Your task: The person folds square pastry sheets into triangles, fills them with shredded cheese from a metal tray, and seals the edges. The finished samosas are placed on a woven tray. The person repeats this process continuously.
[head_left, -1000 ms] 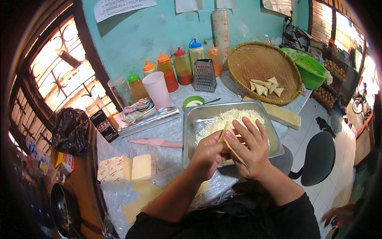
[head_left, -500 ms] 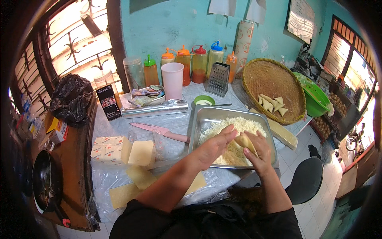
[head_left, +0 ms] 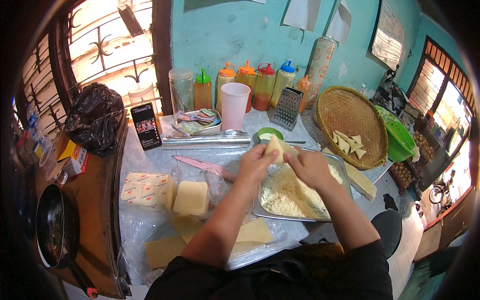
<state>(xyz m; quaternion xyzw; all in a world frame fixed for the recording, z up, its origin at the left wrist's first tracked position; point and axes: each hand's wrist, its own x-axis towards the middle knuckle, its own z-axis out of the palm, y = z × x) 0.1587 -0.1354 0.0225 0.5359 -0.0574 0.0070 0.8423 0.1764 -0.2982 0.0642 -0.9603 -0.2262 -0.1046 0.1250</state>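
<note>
A folded, pale pastry wrapper (head_left: 278, 148) is pinched between both my hands above the far-left edge of the metal tray (head_left: 344, 172). My left hand (head_left: 255, 164) grips its left side, and my right hand (head_left: 308, 168) closes on its right side. What lies inside the fold is hidden. Under my hands the tray holds shredded, cheese-like filling (head_left: 295, 195). Just beyond the pastry sits a small green bowl (head_left: 270, 133) of white paste with a spoon. Loose flat wrapper sheets (head_left: 164, 251) lie on plastic near my left forearm, beside a square wrapper stack (head_left: 191, 198).
A round woven tray (head_left: 347, 107) with several folded triangles (head_left: 345, 144) rests at the right. A pink knife (head_left: 200, 165), foil roll (head_left: 206, 140), phone (head_left: 145, 128), grater (head_left: 287, 108), pink cup (head_left: 234, 107) and paper-wrapped block (head_left: 148, 190) surround the work area. A frying pan (head_left: 51, 225) stands left.
Both hands have moved left and away from me with the pastry, from over the filling toward the green bowl. My left hand, open before, now grips the pastry too. The view has shifted.
</note>
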